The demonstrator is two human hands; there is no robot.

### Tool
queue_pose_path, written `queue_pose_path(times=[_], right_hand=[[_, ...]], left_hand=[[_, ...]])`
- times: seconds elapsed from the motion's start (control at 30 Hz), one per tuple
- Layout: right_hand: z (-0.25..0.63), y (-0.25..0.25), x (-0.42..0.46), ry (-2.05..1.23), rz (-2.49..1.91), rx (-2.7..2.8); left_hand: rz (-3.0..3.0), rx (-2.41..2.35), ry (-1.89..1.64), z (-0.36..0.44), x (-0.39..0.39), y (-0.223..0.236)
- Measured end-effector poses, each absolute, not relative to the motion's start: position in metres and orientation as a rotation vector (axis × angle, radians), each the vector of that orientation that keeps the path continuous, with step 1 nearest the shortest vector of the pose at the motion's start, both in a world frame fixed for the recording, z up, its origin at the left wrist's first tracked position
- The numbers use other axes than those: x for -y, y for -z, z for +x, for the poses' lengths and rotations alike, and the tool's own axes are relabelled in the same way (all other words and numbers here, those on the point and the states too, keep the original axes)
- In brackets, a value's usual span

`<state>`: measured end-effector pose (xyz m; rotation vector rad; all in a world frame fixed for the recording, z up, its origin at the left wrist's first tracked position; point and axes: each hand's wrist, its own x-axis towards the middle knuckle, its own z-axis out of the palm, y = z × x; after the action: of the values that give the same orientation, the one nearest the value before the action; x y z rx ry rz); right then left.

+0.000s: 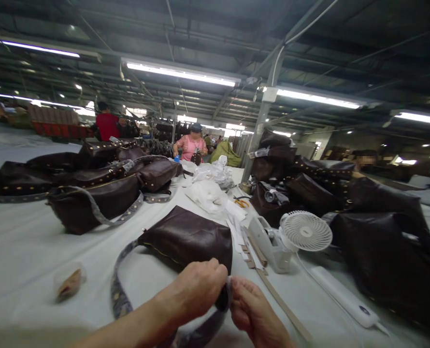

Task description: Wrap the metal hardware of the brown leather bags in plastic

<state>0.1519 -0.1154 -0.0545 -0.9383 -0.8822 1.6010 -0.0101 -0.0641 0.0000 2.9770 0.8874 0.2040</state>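
Note:
A dark brown leather bag (189, 237) lies on the pale table in front of me, its zip edge facing my side. Its long strap (119, 278), studded and apparently wrapped in clear film, loops out to the left and back under my forearm. My left hand (202, 285) is closed, pinching at the strap end by the bag's right corner. Close beside it, my right hand (249, 309) has thumb and fingers pressed together on the same film-covered strap end. The exact spot where the fingertips meet is partly hidden.
Finished-looking brown bags (99, 200) lie at left, and more bags (381, 251) are piled at right. A white fan (305, 231), a tape dispenser (273, 246), paper strips and scissors (241, 203) stand right of centre. A small wrapped brown piece (69, 285) lies left. Co-workers (192, 144) are beyond.

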Motion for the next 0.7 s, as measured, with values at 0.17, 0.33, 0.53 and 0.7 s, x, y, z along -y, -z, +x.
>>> queue_pose_path(times=[0.17, 0.33, 0.53, 0.7], right_hand=[[0.149, 0.059, 0.120, -1.865, -0.745, 0.867], [0.136, 0.085, 0.115, -1.634, -0.471, 0.697], [0.126, 0.091, 0.111, -1.416, -0.475, 0.631], [0.131, 0.085, 0.112, -1.475, -0.481, 0.749]], left_hand=[[3.045, -0.626, -0.161, -0.010, 0.063, 0.003], [2.357, -0.695, -0.635, -0.011, 0.067, 0.015], [1.919, -0.667, -0.824, -0.004, 0.084, 0.021], [2.008, -0.770, -0.752, -0.009, 0.086, 0.013]])
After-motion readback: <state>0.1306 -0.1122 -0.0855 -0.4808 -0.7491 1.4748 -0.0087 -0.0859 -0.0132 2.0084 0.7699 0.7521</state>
